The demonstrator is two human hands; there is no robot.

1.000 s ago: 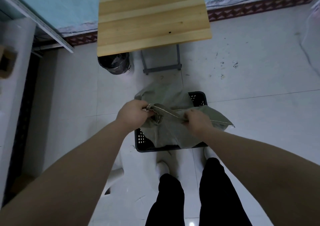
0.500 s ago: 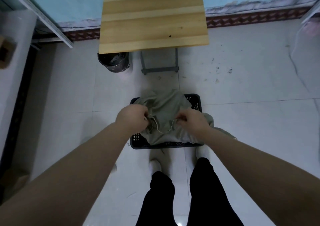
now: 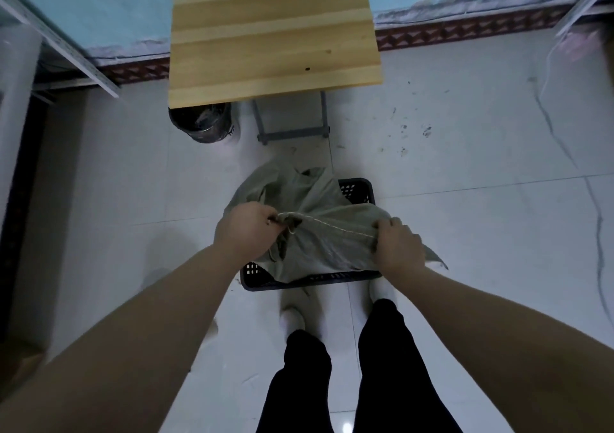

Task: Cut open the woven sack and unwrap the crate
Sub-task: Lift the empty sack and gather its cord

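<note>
A: Why is the stitched edge stretched so tight?

B: Each hand is clenched on one end of it. The left hand (image 3: 247,229), at nine o'clock of the black crate (image 3: 357,188), pinches the woven sack (image 3: 319,233) where the pale seam thread (image 3: 327,227) starts; the right hand (image 3: 397,246), at three o'clock, grips the cloth at the other end. The hands are spread apart, so the seam runs taut between them, probably to open the stitching.

A: And the crate?

B: On the tiled floor (image 3: 465,233), at twelve o'clock of the person's feet, mostly draped by the sack. Only its far-right corner and near rim show.

A: A blade?

B: None visible.
</note>
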